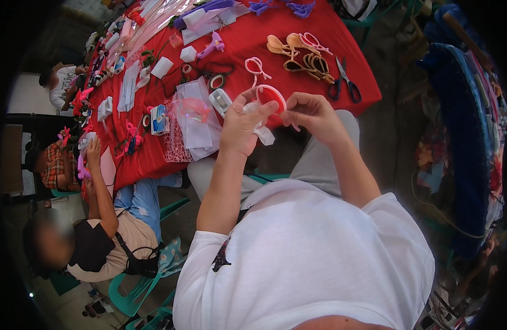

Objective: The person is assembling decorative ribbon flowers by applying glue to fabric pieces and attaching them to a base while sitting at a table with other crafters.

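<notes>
Above my lap, at the edge of the red-covered table, my left hand (243, 122) is closed around a pink fuzzy wire loop (277, 97). A crumpled white piece (265, 135), paper or tissue, hangs out of the same hand beneath its fingers. My right hand (315, 116) pinches the loop's right side between thumb and fingers; a short pink end shows below them. A white tape dispenser (220, 101) lies just left of my left hand. Beyond the hands lies another pink wire loop (254, 66).
Blue-handled scissors (344, 83) lie right of tan loops (293, 44) and brown loops (316, 67). Clear sheets (201, 129), a tape roll (216, 82) and a purple glue gun (212, 45) lie to the left. A co-worker (121, 239) sits at left. Blue cloth (456, 110) hangs at right.
</notes>
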Demonstrator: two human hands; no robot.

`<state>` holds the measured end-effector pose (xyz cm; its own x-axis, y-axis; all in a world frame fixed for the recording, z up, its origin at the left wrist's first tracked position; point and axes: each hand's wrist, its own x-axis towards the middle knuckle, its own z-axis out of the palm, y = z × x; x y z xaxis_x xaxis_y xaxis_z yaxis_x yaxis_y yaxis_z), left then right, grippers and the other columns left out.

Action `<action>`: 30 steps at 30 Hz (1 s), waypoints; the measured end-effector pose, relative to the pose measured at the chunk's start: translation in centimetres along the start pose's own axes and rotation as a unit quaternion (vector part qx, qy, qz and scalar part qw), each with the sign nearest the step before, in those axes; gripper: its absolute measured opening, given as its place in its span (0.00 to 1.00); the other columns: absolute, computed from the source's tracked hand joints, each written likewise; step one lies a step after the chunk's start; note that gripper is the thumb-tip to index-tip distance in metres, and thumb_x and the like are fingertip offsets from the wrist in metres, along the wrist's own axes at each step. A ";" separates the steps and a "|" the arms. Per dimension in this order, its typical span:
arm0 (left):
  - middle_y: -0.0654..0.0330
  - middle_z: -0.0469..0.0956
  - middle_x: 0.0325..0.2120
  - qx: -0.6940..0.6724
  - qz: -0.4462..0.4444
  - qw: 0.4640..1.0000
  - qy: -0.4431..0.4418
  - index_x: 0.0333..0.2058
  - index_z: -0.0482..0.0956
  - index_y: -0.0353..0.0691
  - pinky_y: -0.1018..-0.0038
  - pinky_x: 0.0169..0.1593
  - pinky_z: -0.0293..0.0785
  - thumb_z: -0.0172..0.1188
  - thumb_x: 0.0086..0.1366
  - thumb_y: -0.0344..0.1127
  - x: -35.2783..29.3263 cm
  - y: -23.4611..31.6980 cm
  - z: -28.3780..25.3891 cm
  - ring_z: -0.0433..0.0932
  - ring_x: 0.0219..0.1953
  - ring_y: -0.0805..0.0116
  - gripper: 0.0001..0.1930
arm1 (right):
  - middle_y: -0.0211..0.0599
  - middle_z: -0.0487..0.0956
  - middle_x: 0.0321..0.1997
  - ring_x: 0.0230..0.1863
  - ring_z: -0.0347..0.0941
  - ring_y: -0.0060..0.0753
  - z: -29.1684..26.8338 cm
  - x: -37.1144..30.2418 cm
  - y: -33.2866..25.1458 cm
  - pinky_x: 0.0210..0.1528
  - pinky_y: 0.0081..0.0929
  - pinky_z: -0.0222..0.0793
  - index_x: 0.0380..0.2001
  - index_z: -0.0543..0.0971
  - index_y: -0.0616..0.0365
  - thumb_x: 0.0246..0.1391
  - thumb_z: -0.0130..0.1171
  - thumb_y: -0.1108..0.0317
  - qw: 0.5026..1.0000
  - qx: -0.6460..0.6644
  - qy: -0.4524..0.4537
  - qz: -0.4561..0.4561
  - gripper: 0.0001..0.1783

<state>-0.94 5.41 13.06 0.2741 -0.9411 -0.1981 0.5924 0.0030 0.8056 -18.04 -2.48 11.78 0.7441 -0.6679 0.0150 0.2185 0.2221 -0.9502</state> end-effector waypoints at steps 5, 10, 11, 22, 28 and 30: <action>0.63 0.78 0.31 -0.004 -0.010 1.000 0.006 0.47 0.71 0.36 0.85 0.23 0.62 0.70 0.54 0.21 -0.2 0.5 -0.1 0.71 0.22 0.83 0.24 | 0.24 0.77 0.26 0.26 0.69 0.12 0.1 -0.1 0.0 0.27 0.15 0.61 0.31 0.78 0.61 0.55 0.63 0.78 1.000 -0.023 0.000 0.005 0.03; 0.65 0.78 0.30 -0.061 -0.057 0.996 -0.021 0.47 0.74 0.36 0.86 0.23 0.60 0.68 0.57 0.24 -0.1 1.2 -0.1 0.68 0.21 0.84 0.19 | 0.24 0.77 0.26 0.27 0.69 0.12 -0.3 0.0 0.3 0.28 0.15 0.62 0.31 0.78 0.61 0.55 0.63 0.77 1.000 -0.011 -0.009 -0.004 0.03; 0.65 0.78 0.30 -0.057 -0.061 0.996 -0.028 0.47 0.75 0.36 0.86 0.23 0.60 0.68 0.57 0.24 -0.2 1.2 -0.1 0.68 0.21 0.84 0.18 | 0.24 0.77 0.26 0.27 0.70 0.12 -0.2 0.0 0.3 0.28 0.15 0.62 0.31 0.78 0.61 0.55 0.63 0.77 1.000 -0.007 -0.007 -0.004 0.03; 0.61 0.80 0.31 -0.036 -0.010 0.999 -0.020 0.50 0.71 0.34 0.85 0.25 0.63 0.69 0.58 0.26 -0.3 1.8 -0.6 0.74 0.25 0.81 0.22 | 0.30 0.79 0.29 0.30 0.78 0.21 -0.2 0.1 -0.4 0.27 0.17 0.68 0.33 0.78 0.62 0.56 0.65 0.74 0.998 0.059 -0.005 -0.001 0.05; 0.61 0.80 0.30 0.018 0.018 1.000 0.006 0.50 0.70 0.34 0.85 0.24 0.63 0.69 0.57 0.24 -0.8 1.6 0.6 0.73 0.25 0.83 0.23 | 0.31 0.79 0.29 0.30 0.78 0.21 0.0 0.1 -0.5 0.27 0.17 0.68 0.34 0.78 0.62 0.57 0.64 0.73 0.997 0.071 -0.016 0.007 0.05; 0.60 0.80 0.30 0.011 0.011 1.000 -0.003 0.50 0.70 0.34 0.85 0.24 0.63 0.69 0.57 0.24 -0.6 1.5 0.1 0.72 0.24 0.83 0.23 | 0.31 0.79 0.29 0.30 0.78 0.21 0.4 0.0 -0.7 0.26 0.17 0.68 0.34 0.78 0.62 0.57 0.63 0.72 0.997 0.076 -0.012 0.012 0.05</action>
<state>-0.34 5.98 14.45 0.2830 -0.9428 -0.1763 0.5690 0.0170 0.8221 -17.94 -2.34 12.56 0.7651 -0.6439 0.0031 0.2928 0.3436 -0.8923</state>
